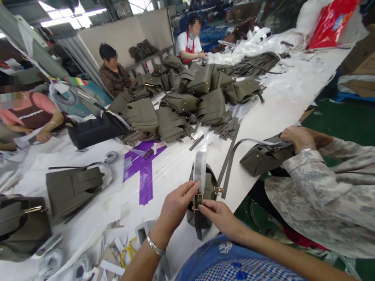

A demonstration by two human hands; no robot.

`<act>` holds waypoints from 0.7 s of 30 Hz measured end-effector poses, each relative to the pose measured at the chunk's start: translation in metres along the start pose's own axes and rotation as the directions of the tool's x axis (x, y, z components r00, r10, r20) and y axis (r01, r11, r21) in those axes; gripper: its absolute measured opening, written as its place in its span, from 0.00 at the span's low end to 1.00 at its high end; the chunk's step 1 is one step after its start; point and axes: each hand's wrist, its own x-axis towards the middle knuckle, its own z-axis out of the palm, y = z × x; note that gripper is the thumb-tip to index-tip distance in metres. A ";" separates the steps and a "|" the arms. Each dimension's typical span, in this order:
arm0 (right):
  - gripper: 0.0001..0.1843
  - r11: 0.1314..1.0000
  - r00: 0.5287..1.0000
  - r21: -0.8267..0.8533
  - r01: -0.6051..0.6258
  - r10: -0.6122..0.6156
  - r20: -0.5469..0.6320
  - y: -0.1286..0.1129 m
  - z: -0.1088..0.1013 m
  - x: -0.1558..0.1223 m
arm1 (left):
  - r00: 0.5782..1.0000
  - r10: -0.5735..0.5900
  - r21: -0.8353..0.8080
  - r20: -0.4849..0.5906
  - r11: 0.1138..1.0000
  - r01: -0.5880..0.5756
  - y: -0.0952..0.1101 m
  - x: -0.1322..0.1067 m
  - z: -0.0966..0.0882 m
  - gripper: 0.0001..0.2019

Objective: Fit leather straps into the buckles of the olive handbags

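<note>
An olive-grey handbag stands at the table's near edge, right in front of me. My left hand comes from the left, its fingers closed on the bag's strap just above a gold buckle. From the right, my right hand pinches the strap at the buckle's side. A strip of clear film sticks up from the strap above my fingers. Below the buckle the dark strap end hangs down the bag's side. A gold clasp shows at the bag's right side.
Many olive bags are heaped mid-table, with loose straps beside them. A co-worker's hand holds another bag at my right. Scraps and yellow scissors lie left of me. Purple tape marks the tabletop. Other people sit across.
</note>
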 end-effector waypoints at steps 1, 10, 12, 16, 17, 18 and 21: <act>0.21 1.000 1.000 -0.001 -0.003 0.003 -0.003 -0.001 0.000 0.000 | 1.000 0.022 0.036 0.006 0.999 -0.022 0.000 0.002 -0.001 0.21; 0.20 1.000 0.999 -0.007 -0.014 0.014 -0.043 -0.003 0.000 0.001 | 0.975 0.211 0.222 0.075 0.949 -0.223 -0.002 0.015 -0.005 0.14; 0.19 1.000 0.999 0.000 -0.006 0.006 -0.041 -0.001 -0.001 0.002 | 0.963 0.248 0.230 0.101 0.936 -0.266 -0.002 0.018 -0.007 0.11; 0.17 0.999 0.999 -0.033 0.018 -0.020 -0.045 0.003 -0.003 0.003 | 0.961 0.260 0.236 0.092 0.932 -0.274 -0.004 0.022 -0.008 0.09; 0.17 0.998 0.998 -0.051 0.023 -0.025 -0.049 0.004 -0.003 0.004 | 0.966 0.245 0.230 0.076 0.939 -0.256 -0.004 0.021 -0.008 0.09; 0.17 0.997 0.998 -0.067 0.027 -0.031 -0.055 0.004 -0.004 0.004 | 0.973 0.225 0.217 0.061 0.948 -0.233 -0.003 0.020 -0.007 0.09; 0.16 0.996 0.996 -0.085 0.026 -0.033 -0.079 0.003 -0.006 0.006 | 0.986 0.160 0.166 0.054 0.972 -0.167 0.000 0.013 -0.003 0.09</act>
